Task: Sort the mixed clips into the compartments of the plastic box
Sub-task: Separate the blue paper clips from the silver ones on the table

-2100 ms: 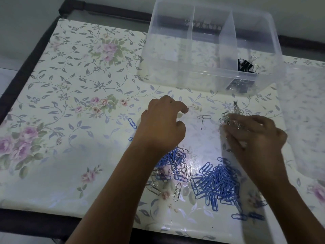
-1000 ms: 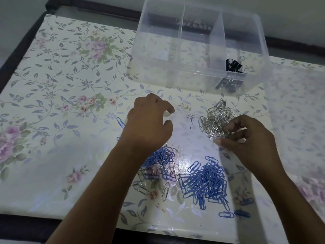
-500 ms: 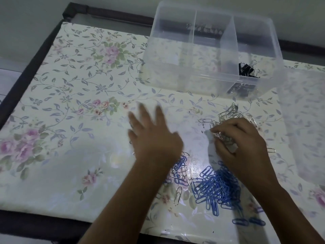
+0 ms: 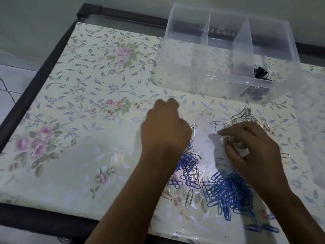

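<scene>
A clear plastic box point(image 4: 193, 80) is seen at the far right of the worktop point(image 4: 88, 173), which is covered by a floral cover point(image 4: 98, 71) and edged by a dark frame point(image 4: 35, 74). The box is divided into three compartments. Black binder clips point(image 4: 262, 73) are gathered in the right compartment, against its near wall. What lies in the other two cannot be made out.

Near the box, on the right, a heap of silver paper clips point(image 4: 244, 117) is spread on the cover. The right grip point(image 4: 253, 150) is laid over the near edge of this heap. Its fingers are curled, and a few of the silver clips are pinched between thumb and fingers. A single silver clip point(image 4: 218, 123) lies apart, just left of the heap.

The left grip point(image 4: 165, 131) is held to the left of the right one, knuckles up, fingers curled under, and is blurred. One silver clip point(image 4: 193, 131) is seen at its right edge. Whether it is held cannot be told.

A mixed pile point(image 4: 190, 166) of blue and silver clips lies just beside the left wrist. A dense heap of blue paper clips point(image 4: 228, 191) is placed nearer, under the right forearm. Two stray blue clips point(image 4: 260, 228) are set at the near edge.
</scene>
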{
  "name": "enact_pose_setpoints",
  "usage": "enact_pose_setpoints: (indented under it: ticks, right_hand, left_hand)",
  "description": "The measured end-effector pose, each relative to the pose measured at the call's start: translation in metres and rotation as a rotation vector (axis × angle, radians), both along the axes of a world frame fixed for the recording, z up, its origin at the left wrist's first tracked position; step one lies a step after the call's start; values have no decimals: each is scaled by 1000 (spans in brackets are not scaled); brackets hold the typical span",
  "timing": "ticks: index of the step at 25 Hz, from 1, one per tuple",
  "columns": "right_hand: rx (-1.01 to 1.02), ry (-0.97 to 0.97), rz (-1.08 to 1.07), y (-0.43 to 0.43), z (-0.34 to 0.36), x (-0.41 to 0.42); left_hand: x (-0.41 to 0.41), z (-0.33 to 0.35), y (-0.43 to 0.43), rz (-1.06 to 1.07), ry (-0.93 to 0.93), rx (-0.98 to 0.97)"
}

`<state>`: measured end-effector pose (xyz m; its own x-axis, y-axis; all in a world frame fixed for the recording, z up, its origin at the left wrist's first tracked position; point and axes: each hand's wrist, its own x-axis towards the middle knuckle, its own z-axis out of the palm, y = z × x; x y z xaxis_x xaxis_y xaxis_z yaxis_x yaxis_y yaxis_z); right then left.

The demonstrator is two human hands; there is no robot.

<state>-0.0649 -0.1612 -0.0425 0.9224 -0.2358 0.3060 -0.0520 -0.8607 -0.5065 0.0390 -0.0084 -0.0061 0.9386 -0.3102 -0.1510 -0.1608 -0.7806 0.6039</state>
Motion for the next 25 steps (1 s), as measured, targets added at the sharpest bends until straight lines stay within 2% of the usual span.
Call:
enact_pose_setpoints:
  ticks: [2,4,8,10,16,18,22,25]
  right_hand:
    - [5,11,48,4,-2,1]
    - [-29,47,115,8,-4,3]
    - [-247,146,217,21,-10,6]
    - [-262,158,202,25,-13,6]
    - [-244,152,50,14,-14,4]
    - [-210,153,45,19,-12,6]
    - [-258,198,26,31,-13,4]
    - [-244,170,-126,24,-9,3]
  left_hand:
    - [0,3,5,63,35,191]
    - [-2,2,5,64,95,275]
    - [-2,-6,-3,-87,239,73]
    - [-3,-8,-6,-136,251,-8]
    - [2,-6,-4,60,168,-281]
    - [3,-6,-3,102,164,-305]
    - [4,-8,-3,85,170,-215]
    - [2,-7,-5,58,303,-262]
